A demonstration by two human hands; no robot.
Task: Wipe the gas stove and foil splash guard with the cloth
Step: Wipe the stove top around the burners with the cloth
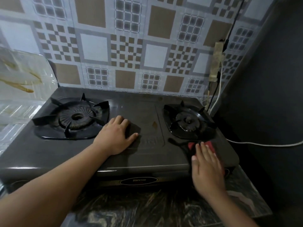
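A black two-burner gas stove [147, 154] fills the middle of the view. My left hand [117, 135] rests palm down on its top between the burners, fingers slightly apart, holding nothing. My right hand [207, 167] lies flat at the stove's front right, pressing a red and black cloth [191, 145] against the surface just in front of the right burner [188, 122]. Most of the cloth is hidden under my fingers. The patterned foil splash guard [127, 51] covers the wall behind the stove.
The large left burner [75, 117] has raised pan supports. A clear plastic container [21, 76] stands at the left. A power strip [216, 61] and white cable [262, 144] sit at the right by a dark wall. A marbled counter [147, 208] lies in front.
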